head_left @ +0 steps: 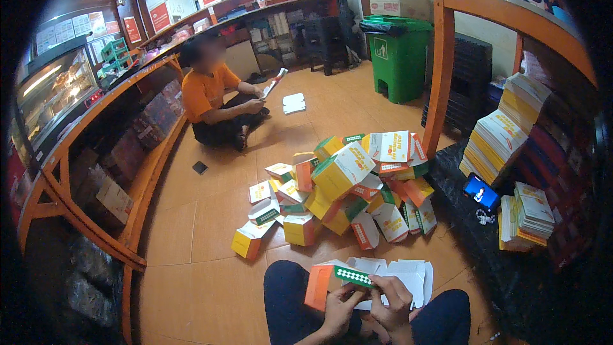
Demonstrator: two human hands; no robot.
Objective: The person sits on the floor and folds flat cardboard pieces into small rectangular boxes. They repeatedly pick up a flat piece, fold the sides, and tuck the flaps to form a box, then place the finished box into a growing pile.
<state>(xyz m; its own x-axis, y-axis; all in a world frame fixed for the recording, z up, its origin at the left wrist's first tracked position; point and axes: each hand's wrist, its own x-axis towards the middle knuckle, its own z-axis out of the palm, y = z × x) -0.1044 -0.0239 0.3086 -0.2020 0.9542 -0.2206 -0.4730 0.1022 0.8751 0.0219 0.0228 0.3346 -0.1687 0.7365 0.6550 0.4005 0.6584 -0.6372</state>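
Observation:
Between my bent knees I hold a partly folded food carton (317,286) with orange and green sides; the green side carries a white pattern. My left hand (343,311) grips its lower edge, fingers closed. At the green panel's right end, my right hand (391,300) pinches the cardboard with its fingers closed. White unfolded carton blanks (415,275) lie just beyond my hands, partly hidden by them. Farther ahead is a heap of folded cartons (341,176) in yellow, white, orange and green, lying at many angles.
Ahead to the left, a person in an orange shirt (217,88) sits holding a cardboard piece (275,83), near white blanks (294,103). Flat carton stacks (497,133) and a lit phone (481,191) are at right. A green bin (399,57) stands behind; wooden shelving (150,185) lines the left.

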